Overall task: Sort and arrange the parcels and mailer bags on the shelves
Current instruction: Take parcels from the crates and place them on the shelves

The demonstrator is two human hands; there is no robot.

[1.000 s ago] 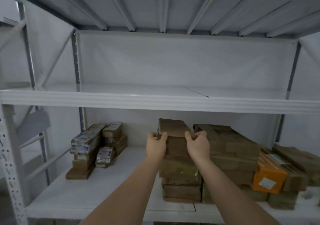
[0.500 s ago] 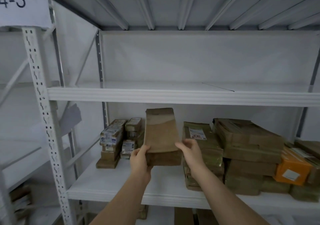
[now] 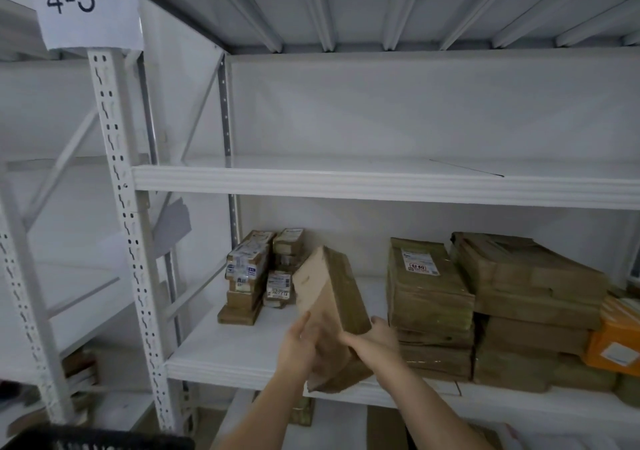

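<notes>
- We see both hands holding 1 brown cardboard parcel [image 3: 329, 297] in front of the lower shelf [image 3: 242, 356], between the small stack on the left and the tall stacks on the right.
- The parcel is long and flat, tilted with its far end up and leaning left, its near end low at the shelf's front edge.
- The left hand [image 3: 298, 345] lies against the parcel's left face, fingers curled round it.
- The right hand [image 3: 372, 340] grips the parcel's near right corner, thumb across the front and fingers behind.
- To the left, at the back of the same shelf, stand small labelled boxes [image 3: 256, 276] piled in 2 close columns, white printed labels facing us.
- Just right of the held parcel stands a stack of brown mailer bags [image 3: 429, 307], the top one bearing a white label with red print.
- Touching that stack on its right is a wider pile of brown parcels [image 3: 526, 283], its top ones lying askew.
- At the far right edge sits an orange parcel [image 3: 614, 342] with a white label, partly cut off by the frame.
- The upper shelf [image 3: 346, 183] is white metal, with a thin dark line across its right part.
- A paper sign [image 3: 86, 2] reading 4-3 hangs on the perforated upright [image 3: 117, 186] at the left.
- A dark basket rim [image 3: 97, 441] shows at the bottom left corner.
</notes>
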